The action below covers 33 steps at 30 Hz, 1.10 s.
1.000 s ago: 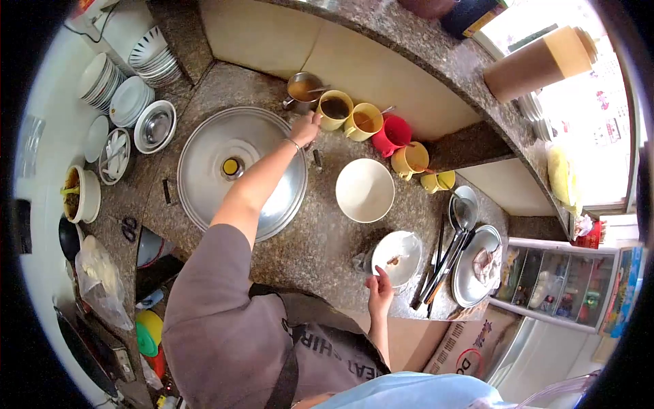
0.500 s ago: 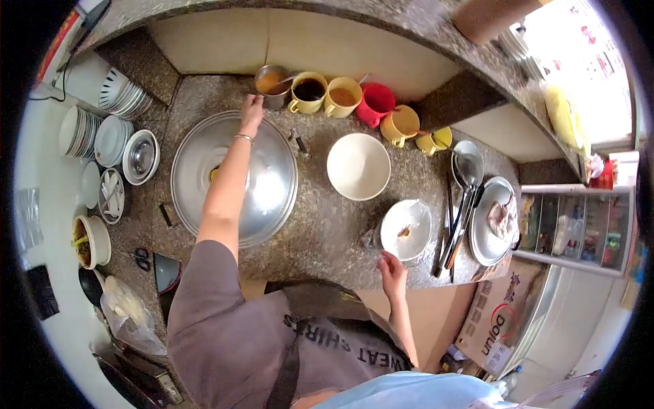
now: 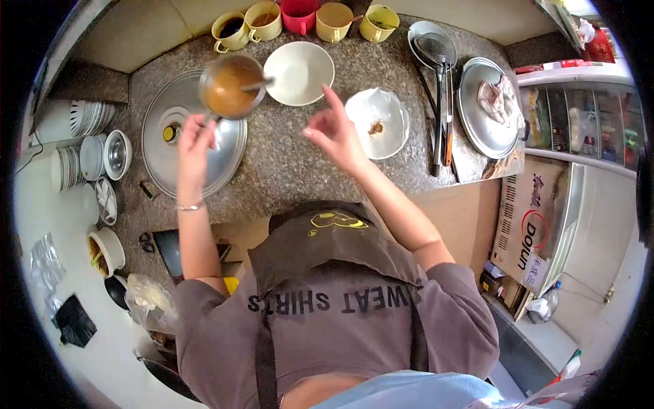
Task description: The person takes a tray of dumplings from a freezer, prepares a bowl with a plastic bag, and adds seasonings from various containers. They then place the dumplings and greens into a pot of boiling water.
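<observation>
My left hand point(image 3: 197, 140) grips the handle of a metal cup point(image 3: 232, 87), which is slightly blurred. Orange-brown sauce and a spoon point(image 3: 257, 85) are in the cup. It is held above the right side of a large round metal lid point(image 3: 160, 153). An empty white bowl point(image 3: 300, 73) stands just right of the cup. My right hand point(image 3: 335, 133) hovers at that bowl's lower right, fingers apart, holding nothing. Further right is a bowl lined with clear plastic point(image 3: 381, 123), a small brown dab at its bottom.
Yellow mugs point(image 3: 263, 22) and a red mug point(image 3: 300, 15) line the back of the counter. Strainers and ladles point(image 3: 436, 51) lie right, beside a metal lid point(image 3: 470, 116) with a cloth on it. Stacked plates point(image 3: 68, 163) and bowls stand left.
My left hand has lifted the metal cup from the back row and brought it nearer, beside the white bowl. My right hand has risen from below the plastic-lined bowl toward the white bowl. The view has shifted.
</observation>
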{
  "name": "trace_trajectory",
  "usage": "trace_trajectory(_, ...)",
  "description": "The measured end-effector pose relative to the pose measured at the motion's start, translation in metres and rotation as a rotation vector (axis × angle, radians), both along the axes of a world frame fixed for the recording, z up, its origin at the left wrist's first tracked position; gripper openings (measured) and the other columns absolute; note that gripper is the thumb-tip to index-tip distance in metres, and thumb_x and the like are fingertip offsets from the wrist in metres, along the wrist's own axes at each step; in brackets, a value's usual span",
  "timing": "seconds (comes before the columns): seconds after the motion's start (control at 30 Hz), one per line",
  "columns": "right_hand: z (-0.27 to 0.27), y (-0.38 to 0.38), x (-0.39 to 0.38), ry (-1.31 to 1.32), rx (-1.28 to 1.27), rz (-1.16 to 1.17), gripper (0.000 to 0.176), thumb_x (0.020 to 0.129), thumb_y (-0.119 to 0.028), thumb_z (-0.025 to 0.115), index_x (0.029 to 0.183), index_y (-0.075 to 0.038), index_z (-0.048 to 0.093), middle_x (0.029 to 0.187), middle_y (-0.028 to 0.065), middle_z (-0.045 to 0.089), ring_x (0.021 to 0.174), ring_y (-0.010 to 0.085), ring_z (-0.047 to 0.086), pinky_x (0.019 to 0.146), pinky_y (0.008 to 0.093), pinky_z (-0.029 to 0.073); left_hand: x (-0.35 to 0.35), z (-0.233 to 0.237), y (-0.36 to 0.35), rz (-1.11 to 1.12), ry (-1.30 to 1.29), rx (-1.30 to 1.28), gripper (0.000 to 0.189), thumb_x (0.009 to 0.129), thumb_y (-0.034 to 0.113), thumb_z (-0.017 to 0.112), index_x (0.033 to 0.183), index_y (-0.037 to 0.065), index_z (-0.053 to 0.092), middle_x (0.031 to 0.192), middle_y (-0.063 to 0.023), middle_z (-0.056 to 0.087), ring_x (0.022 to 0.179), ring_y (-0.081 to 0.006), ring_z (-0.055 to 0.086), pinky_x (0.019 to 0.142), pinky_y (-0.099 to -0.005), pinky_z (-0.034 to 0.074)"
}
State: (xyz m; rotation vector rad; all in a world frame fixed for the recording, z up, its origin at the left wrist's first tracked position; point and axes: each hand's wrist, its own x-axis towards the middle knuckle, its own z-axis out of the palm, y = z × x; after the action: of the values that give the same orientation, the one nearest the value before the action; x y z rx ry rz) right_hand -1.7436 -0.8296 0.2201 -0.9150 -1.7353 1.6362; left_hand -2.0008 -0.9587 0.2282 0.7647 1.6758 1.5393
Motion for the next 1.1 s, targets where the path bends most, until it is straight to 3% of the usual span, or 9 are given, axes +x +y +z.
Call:
trace_trajectory(0.07, 0.006, 0.007, 0.012, 0.071, 0.021, 0.030, 0.060, 0.079, -0.014, 0.069, 0.131, -0.006, 0.041, 0.079, 0.0058, 0.061, 0.070, 0.0121, 0.058, 0.067, 0.0262, 0.048, 0.058, 0.002, -0.012, -0.021, -0.064, -0.043, 0.013, 0.088, 0.012, 0.057, 0.099, 0.008, 0.051, 0.072, 0.0047, 0.046, 0.062, -0.0035, 0.043, 0.055, -0.0187, 0.037)
trace_trajectory(0.17, 0.010, 0.012, 0.040, -0.011, 0.347, 0.008, 0.026, 0.081, -0.012, 0.065, 0.105, -0.004, 0.062, 0.086, 0.0114, 0.065, 0.072, 0.0168, 0.062, 0.064, 0.0294, 0.048, 0.135, -0.007, -0.020, -0.078, -0.139, -0.085, 0.012, 0.089, 0.014, 0.056, 0.096, 0.008, 0.050, 0.075, 0.0042, 0.048, 0.065, -0.0045, 0.044, 0.059, -0.0181, 0.038)
trace_trajectory(0.33, 0.010, 0.013, 0.115, -0.177, 0.196, 0.006, 0.017, 0.084, -0.011, 0.059, 0.099, -0.004, 0.064, 0.088, 0.0151, 0.065, 0.076, 0.0254, 0.063, 0.070, 0.0307, 0.049, 0.230, -0.037, -0.014, -0.133, -0.131, -0.112, 0.007, 0.089, 0.009, 0.055, 0.091, 0.007, 0.049, 0.071, 0.0059, 0.046, 0.061, -0.0016, 0.041, 0.054, -0.0173, 0.035)
trace_trajectory(0.47, 0.011, 0.023, 0.175, -0.258, 0.551, -0.076, 0.015, 0.084, -0.007, 0.056, 0.097, -0.004, 0.063, 0.084, 0.0149, 0.063, 0.077, 0.0310, 0.062, 0.069, 0.0335, 0.049, 0.268, -0.045, -0.002, -0.165, 0.061, -0.069, 0.009, 0.089, 0.011, 0.056, 0.090, 0.005, 0.049, 0.070, 0.0051, 0.048, 0.060, -0.0033, 0.042, 0.053, -0.0189, 0.035)
trace_trajectory(0.53, 0.000, 0.024, 0.197, -0.275, 0.582, -0.094, 0.015, 0.086, -0.007, 0.056, 0.097, -0.004, 0.063, 0.076, 0.0119, 0.061, 0.069, 0.0241, 0.061, 0.063, 0.0318, 0.047, 0.279, -0.041, 0.003, -0.158, 0.138, -0.077, 0.009, 0.088, 0.010, 0.056, 0.089, 0.004, 0.049, 0.070, 0.0046, 0.049, 0.060, -0.0035, 0.042, 0.053, -0.0196, 0.036)
trace_trajectory(0.63, -0.035, 0.025, 0.224, -0.203, 0.087, -0.180, 0.018, 0.092, -0.013, 0.052, 0.099, 0.000, 0.062, 0.068, 0.0031, 0.054, 0.061, 0.0061, 0.048, 0.055, 0.0222, 0.041, 0.288, -0.040, 0.009, -0.138, 0.261, -0.112, 0.011, 0.087, 0.010, 0.058, 0.088, 0.003, 0.050, 0.069, 0.0037, 0.050, 0.060, -0.0042, 0.043, 0.052, -0.0211, 0.037)
trace_trajectory(0.8, -0.065, 0.032, 0.252, 0.181, -0.404, -0.302, 0.024, 0.094, -0.018, 0.050, 0.109, -0.001, 0.059, 0.072, -0.0016, 0.053, 0.066, 0.0061, 0.050, 0.061, 0.0203, 0.043, 0.288, -0.052, 0.007, -0.074, 0.351, -0.151, 0.011, 0.086, 0.009, 0.058, 0.088, 0.002, 0.050, 0.070, 0.0031, 0.050, 0.061, -0.0049, 0.045, 0.054, -0.0221, 0.038)
trace_trajectory(0.87, -0.058, 0.034, 0.255, 0.272, -0.334, -0.382, 0.025, 0.094, -0.018, 0.050, 0.106, 0.001, 0.059, 0.074, 0.0005, 0.054, 0.063, 0.0069, 0.050, 0.060, 0.0226, 0.045, 0.284, -0.058, 0.002, -0.039, 0.309, -0.105, 0.013, 0.085, 0.011, 0.059, 0.089, 0.002, 0.051, 0.069, -0.0061, 0.056, 0.058, -0.0129, 0.052, 0.054, -0.0274, 0.043)
trace_trajectory(1.1, -0.047, 0.036, 0.263, 0.100, 0.249, -0.314, 0.021, 0.093, -0.010, 0.049, 0.105, 0.002, 0.061, 0.083, 0.0034, 0.057, 0.073, 0.0097, 0.053, 0.069, 0.0226, 0.045, 0.281, -0.071, -0.010, -0.013, 0.199, -0.092, 0.011, 0.085, 0.010, 0.059, 0.087, 0.001, 0.052, 0.068, -0.0017, 0.054, 0.059, -0.0081, 0.049, 0.054, -0.0246, 0.041)
